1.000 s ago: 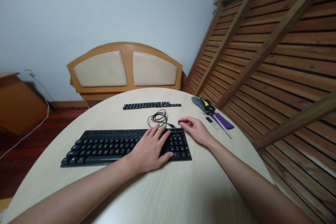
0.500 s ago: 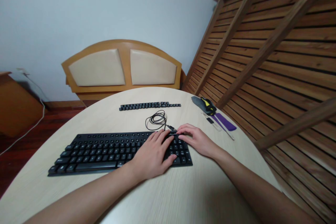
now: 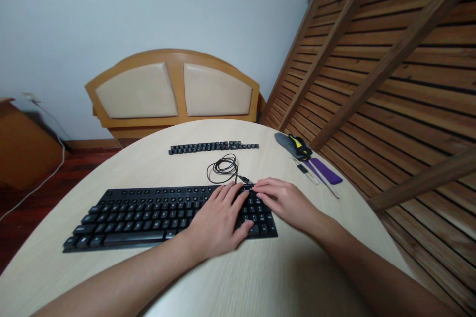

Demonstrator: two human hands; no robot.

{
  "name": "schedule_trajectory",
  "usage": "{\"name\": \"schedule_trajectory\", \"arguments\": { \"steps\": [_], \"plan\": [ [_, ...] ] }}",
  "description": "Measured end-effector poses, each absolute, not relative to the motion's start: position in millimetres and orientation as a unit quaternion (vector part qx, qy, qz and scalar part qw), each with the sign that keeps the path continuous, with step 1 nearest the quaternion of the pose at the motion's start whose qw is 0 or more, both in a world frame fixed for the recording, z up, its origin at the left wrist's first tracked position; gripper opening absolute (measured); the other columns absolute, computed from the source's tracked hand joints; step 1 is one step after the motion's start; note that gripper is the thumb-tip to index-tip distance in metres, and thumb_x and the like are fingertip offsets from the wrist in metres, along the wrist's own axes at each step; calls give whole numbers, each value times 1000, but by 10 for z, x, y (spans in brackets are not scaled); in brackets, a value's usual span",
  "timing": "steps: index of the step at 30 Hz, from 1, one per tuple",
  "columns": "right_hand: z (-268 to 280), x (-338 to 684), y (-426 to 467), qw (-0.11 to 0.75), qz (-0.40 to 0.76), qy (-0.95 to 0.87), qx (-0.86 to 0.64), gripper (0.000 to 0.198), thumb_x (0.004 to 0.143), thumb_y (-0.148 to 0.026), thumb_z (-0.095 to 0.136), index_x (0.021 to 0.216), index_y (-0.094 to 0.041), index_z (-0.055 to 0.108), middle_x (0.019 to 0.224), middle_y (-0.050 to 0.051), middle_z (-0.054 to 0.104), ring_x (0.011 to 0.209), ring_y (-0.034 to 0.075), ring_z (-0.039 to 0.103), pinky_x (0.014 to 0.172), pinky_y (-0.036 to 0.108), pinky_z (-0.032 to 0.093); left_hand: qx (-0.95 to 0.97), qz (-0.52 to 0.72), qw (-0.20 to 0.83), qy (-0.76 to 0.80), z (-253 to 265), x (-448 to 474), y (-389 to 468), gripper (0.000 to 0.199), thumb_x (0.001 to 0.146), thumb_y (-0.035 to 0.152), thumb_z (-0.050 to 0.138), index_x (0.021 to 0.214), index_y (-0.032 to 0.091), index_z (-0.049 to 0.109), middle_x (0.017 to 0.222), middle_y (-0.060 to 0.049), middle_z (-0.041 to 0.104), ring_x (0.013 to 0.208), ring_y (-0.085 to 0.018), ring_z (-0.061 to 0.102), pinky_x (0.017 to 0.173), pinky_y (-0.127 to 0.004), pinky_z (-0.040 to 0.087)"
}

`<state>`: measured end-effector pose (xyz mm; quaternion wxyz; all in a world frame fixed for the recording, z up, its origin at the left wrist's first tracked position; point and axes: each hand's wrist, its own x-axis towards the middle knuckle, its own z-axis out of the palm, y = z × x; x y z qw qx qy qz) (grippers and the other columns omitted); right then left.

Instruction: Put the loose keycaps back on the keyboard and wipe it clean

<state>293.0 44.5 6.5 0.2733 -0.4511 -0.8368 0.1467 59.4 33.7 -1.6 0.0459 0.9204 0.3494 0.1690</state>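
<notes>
A slatted wooden panel (image 3: 390, 59) fills the right side of the frame, and a pale round table (image 3: 148, 171) spreads across the bottom. Behind the table, left of centre, stands a headboard (image 3: 180, 90). The black keyboard (image 3: 141, 220) lies flat on the table, from lower left to lower centre.

The left hand (image 3: 216, 219) rests palm down over the keyboard's right part, fingers lightly spread, thumb set apart. The right hand (image 3: 286, 202) is at the keyboard's far right corner, thumb and fingertips drawn close together; whether something small is between them cannot be told.

A neat line of loose keys (image 3: 204, 147) lies above the keyboard, near the middle of the frame. At right are a grey pouch (image 3: 283, 142), a purple strip (image 3: 327, 171) and, just left of the strip, a wire tool (image 3: 302, 169). A coiled cable (image 3: 228, 159) sits between the loose keys and the keyboard.

The work looks partway along: the nearer rows seem to have their keys, the far row looks low and probably bare, and the loose line remains off the keyboard. The spots under the hands are hidden.
</notes>
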Motion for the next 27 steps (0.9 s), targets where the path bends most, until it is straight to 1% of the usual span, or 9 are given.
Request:
{"name": "schedule_trajectory", "arguments": {
  "steps": [5, 9, 13, 21, 24, 27],
  "plan": [
    [53, 2966, 454, 294, 183, -811, -472, 23, 95, -24, 56, 108, -24, 75, 112, 6, 76, 110, 21, 68, 101, 37, 51, 923, 160, 45, 348, -3, 590, 342, 62, 97, 49, 48, 150, 16, 40, 152, -18, 42, 140, -36, 40, 115, -55, 34],
    [50, 2964, 460, 311, 192, -811, -457, 17, 93, -23, 60, 102, -23, 75, 108, 6, 76, 106, 22, 69, 97, 38, 53, 927, 141, 38, 345, 27, 598, 345, 60, 97, 46, 50, 151, 24, 40, 154, -14, 41, 141, -36, 38, 114, -56, 33],
    [60, 2968, 468, 320, 197, -819, -433, 16, 93, -22, 59, 97, -23, 75, 104, 7, 76, 104, 21, 70, 94, 37, 55, 927, 137, 40, 347, 36, 606, 342, 58, 97, 46, 51, 150, 25, 43, 154, -14, 40, 141, -36, 38, 115, -56, 31],
    [64, 2967, 457, 293, 124, -848, -424, 18, 93, -19, 58, 98, -23, 75, 103, 4, 77, 102, 20, 71, 96, 36, 54, 928, 134, 55, 344, 51, 589, 342, 56, 99, 47, 47, 151, 27, 42, 156, -12, 39, 144, -35, 34, 116, -58, 27],
    [65, 2961, 454, 280, 103, -858, -417, 18, 94, -19, 57, 98, -24, 74, 103, 3, 77, 102, 20, 71, 101, 38, 51, 928, 131, 57, 344, 60, 588, 347, 57, 99, 47, 47, 152, 27, 40, 156, -12, 38, 144, -35, 34, 116, -58, 28],
    [73, 2954, 442, 275, 104, -858, -422, 18, 94, -19, 56, 97, -24, 73, 103, 4, 77, 101, 21, 71, 101, 39, 51, 928, 129, 55, 344, 59, 593, 351, 58, 99, 47, 48, 153, 27, 39, 157, -13, 38, 144, -35, 34, 115, -59, 29]
  ]
}}
